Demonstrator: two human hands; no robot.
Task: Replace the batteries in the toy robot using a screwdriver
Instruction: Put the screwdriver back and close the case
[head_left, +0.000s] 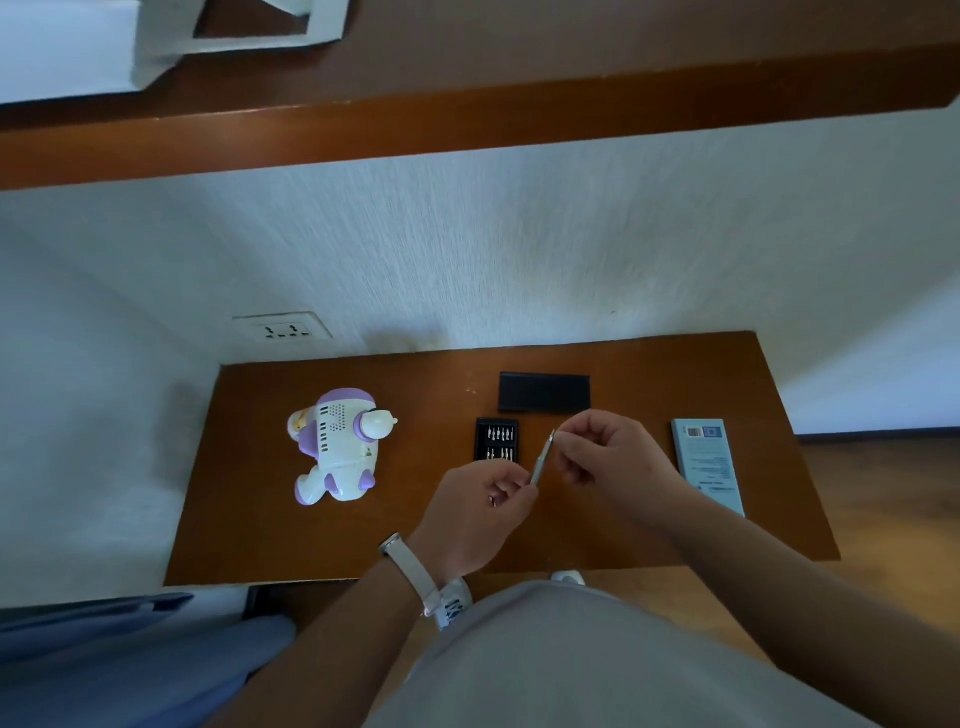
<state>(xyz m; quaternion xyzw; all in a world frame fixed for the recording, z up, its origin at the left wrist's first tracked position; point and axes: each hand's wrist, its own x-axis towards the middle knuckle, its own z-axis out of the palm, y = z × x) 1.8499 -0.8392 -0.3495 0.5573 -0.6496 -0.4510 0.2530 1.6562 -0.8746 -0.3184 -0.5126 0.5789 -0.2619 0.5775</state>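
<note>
In the head view the task looks to be at its start. The white and purple plastic toy robot (337, 447) lies flat on the left part of the brown wooden table (249, 525). The side facing up shows slotted grilles, and nothing touches it. No open battery cover, loose screw or battery is visible, so I judge that the unscrewing, the battery swap and the closing up are all left to do.

The work in hand seems to be readying the tool. The slim silver metal screwdriver (542, 458) is held tilted above the table, between the two hands. The left hand (478, 512), with a white-strapped watch (410, 566) on its wrist, has its fingers curled round the lower end. The right hand (608, 452) pinches the upper end with fingertips, probably seating or checking a bit, though the tip is too small to read.

Just behind the screwdriver sits an open black tray of small metal bits (497, 440), the bits in neat rows. Behind that lies a flat black rectangular lid (544, 392), matt and smooth. A pale blue printed cardboard box (707, 465) lies near the right edge.

The robot's shell is rounded and glossy, while the tabletop is smooth and polished.
</note>
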